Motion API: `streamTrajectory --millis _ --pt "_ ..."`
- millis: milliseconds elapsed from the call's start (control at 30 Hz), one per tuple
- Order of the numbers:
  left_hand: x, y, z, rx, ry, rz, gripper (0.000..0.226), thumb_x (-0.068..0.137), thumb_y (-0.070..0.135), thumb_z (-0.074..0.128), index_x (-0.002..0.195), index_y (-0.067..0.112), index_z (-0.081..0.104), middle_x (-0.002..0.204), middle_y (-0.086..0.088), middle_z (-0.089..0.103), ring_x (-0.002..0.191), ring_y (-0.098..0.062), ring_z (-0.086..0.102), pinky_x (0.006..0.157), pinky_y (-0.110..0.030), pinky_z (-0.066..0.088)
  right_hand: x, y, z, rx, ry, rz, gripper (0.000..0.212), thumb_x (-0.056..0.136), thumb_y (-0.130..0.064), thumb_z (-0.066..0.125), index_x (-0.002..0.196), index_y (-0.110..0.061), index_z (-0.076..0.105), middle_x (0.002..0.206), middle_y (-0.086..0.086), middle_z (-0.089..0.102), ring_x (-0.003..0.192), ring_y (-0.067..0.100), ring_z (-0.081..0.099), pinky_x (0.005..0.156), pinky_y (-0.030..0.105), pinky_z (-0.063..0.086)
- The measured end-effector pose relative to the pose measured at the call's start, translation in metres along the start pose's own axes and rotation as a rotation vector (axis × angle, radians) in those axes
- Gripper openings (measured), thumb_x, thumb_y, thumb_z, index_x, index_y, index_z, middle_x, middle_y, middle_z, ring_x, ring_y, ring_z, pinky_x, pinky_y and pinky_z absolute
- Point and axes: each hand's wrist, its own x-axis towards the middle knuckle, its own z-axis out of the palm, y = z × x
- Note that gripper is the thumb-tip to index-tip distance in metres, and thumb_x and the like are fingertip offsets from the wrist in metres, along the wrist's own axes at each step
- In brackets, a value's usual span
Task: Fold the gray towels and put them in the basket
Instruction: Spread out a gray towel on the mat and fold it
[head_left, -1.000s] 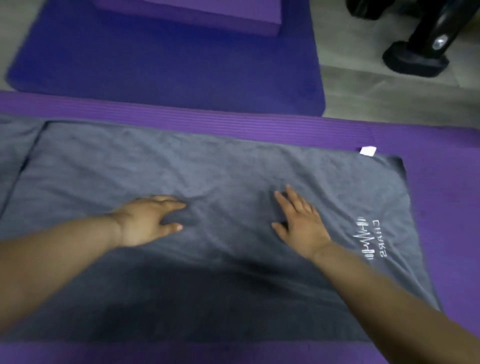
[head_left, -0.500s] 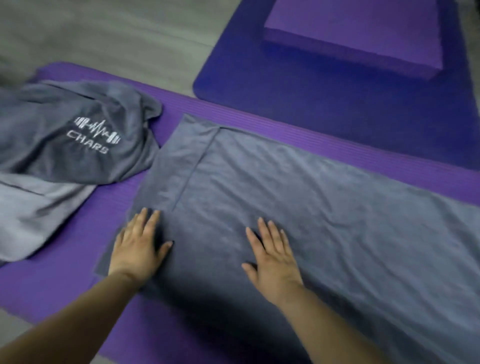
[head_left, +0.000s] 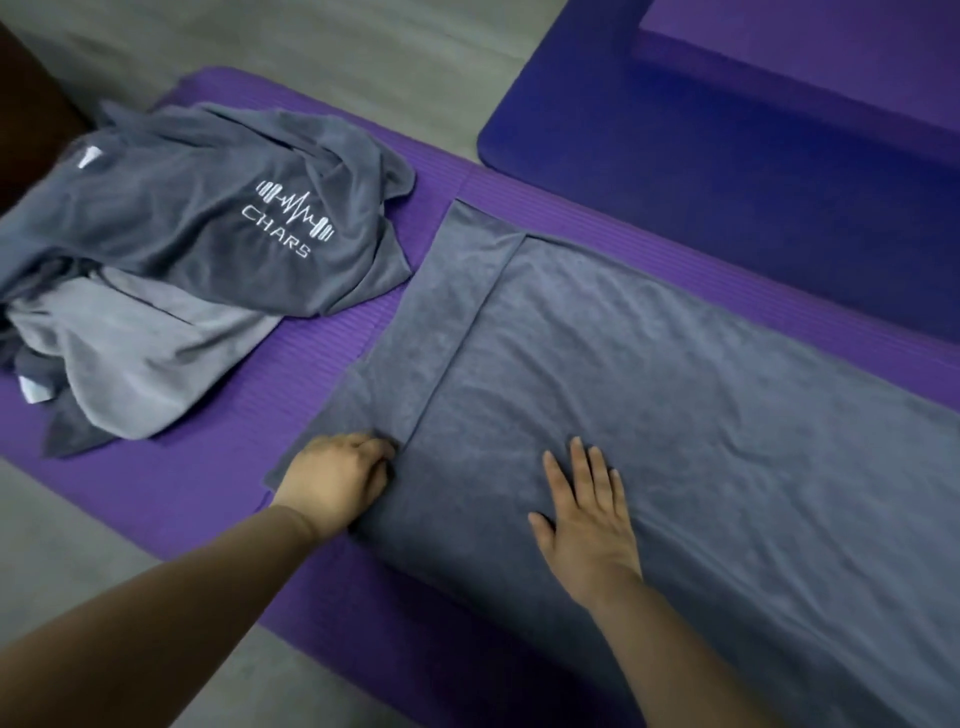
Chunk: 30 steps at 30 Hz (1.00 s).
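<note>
A gray towel (head_left: 649, 374) lies spread lengthwise on the purple mat (head_left: 218, 467), folded over so a narrow single-layer strip shows at its left end. My left hand (head_left: 337, 475) sits on that strip near the front left corner, fingers curled into the cloth and gripping it. Flat on the folded layer to the right, my right hand (head_left: 587, 512) presses down with straight fingers. A heap of other gray towels (head_left: 197, 244), one with a white CHARS logo, lies crumpled at the mat's left end. No basket is in view.
A dark blue mat (head_left: 727, 171) with a purple block (head_left: 831, 47) on it lies beyond the purple mat at the back right. Gray floor (head_left: 104, 519) shows at the front left and back. A dark brown object (head_left: 26, 114) stands at the left edge.
My view swung left to the towel's left end. Both hands slid left over the towel. The left hand, flat half a second ago, has curled its fingers into the cloth.
</note>
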Motion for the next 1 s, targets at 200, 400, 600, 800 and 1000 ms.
streamTrajectory --millis 200,400,600,800,1000 --pt "-0.015 -0.023 -0.003 -0.311 0.233 -0.556 0.048 0.086 0.025 0.057 0.125 -0.002 0.049 0.126 -0.027 0.050 0.117 -0.044 0.045 0.100 -0.048 0.035 -0.012 -0.002 0.011 0.059 0.215 0.043 0.061 0.095 -0.048 -0.002 0.137 -0.019 0.030 0.139 0.012 0.032 0.144 0.020 -0.013 0.111 0.035 0.001" --pt "-0.012 -0.043 -0.005 -0.458 0.052 -0.701 0.034 0.084 0.012 0.061 0.112 -0.008 0.056 0.121 -0.026 0.057 0.116 -0.037 0.052 0.092 -0.038 0.039 -0.032 -0.016 0.025 0.024 0.213 -0.019 0.062 0.094 -0.048 -0.005 0.128 -0.019 0.038 0.138 0.010 0.032 0.143 0.021 -0.006 0.111 0.035 0.004" --pt "-0.036 -0.060 -0.014 -0.418 0.117 -0.676 0.015 0.081 0.011 0.065 0.079 -0.003 0.060 0.091 -0.028 0.065 0.092 -0.038 0.061 0.067 -0.030 0.032 -0.049 -0.023 0.033 0.014 0.278 -0.121 0.053 0.092 -0.051 0.016 0.129 -0.021 0.038 0.139 0.008 0.032 0.144 0.017 -0.015 0.111 0.035 0.004" --pt "-0.042 -0.037 -0.031 -0.692 0.250 -0.512 0.030 0.075 0.003 0.070 0.056 0.016 0.050 0.051 0.001 0.052 0.044 0.007 0.050 0.047 -0.003 0.035 -0.004 -0.048 -0.006 0.464 0.395 -0.005 0.039 0.079 -0.037 0.043 0.107 -0.013 0.054 0.105 0.010 0.066 0.101 0.022 0.053 0.089 0.030 0.040" --pt "-0.058 0.007 -0.046 -0.929 0.199 -0.300 0.025 0.064 0.011 0.080 0.053 0.028 0.066 0.054 0.021 0.060 0.048 0.009 0.051 0.052 -0.001 0.037 0.100 -0.121 -0.095 1.143 -0.168 0.338 0.057 0.088 -0.038 0.053 0.133 -0.004 0.041 0.137 0.016 0.045 0.128 0.029 0.042 0.104 0.030 0.031"
